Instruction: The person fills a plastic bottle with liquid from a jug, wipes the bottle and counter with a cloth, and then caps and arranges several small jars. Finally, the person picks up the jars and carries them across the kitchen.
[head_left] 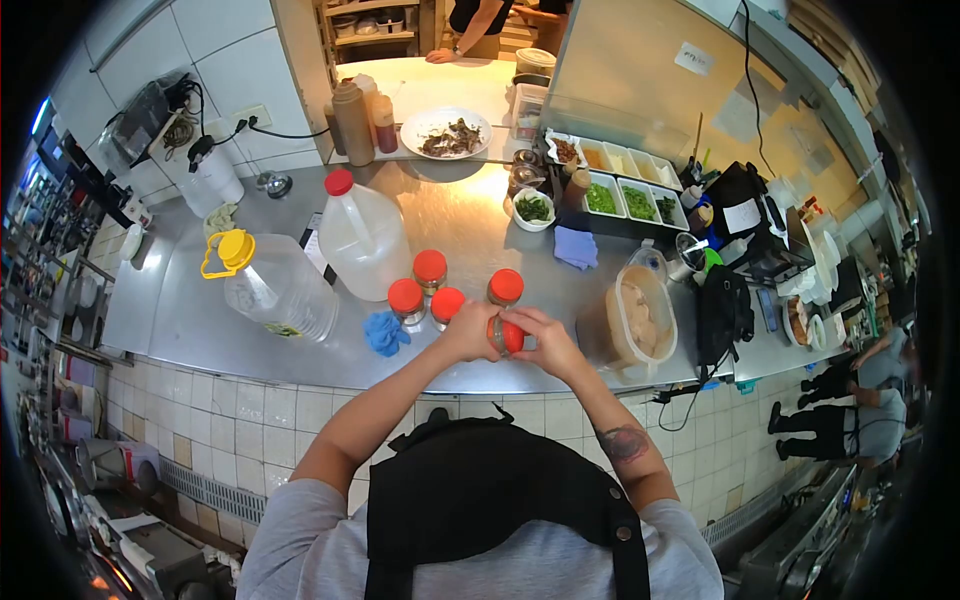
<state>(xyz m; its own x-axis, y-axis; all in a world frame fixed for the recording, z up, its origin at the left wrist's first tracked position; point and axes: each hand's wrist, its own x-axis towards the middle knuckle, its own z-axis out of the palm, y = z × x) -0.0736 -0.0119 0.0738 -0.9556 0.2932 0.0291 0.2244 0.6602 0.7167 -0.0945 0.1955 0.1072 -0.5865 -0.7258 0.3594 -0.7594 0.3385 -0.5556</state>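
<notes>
Near the front edge of the steel counter (200,310), a small jar with a red lid (512,337) is tilted on its side between my hands. My left hand (468,334) is wrapped round its body. The fingers of my right hand (543,342) close on the red lid. Several more red-lidded jars stand upright just beyond: one (505,286) behind my hands, others (430,268) to the left. A crumpled blue glove (385,333) lies left of the jars.
Two large plastic jugs (365,240) (280,290) stand at left. A blue cloth (575,247), a tub of pale food (640,315) and trays of chopped greens (625,200) are at right. A plate (446,133) sits on the pass, with a person's hand (440,56) beyond.
</notes>
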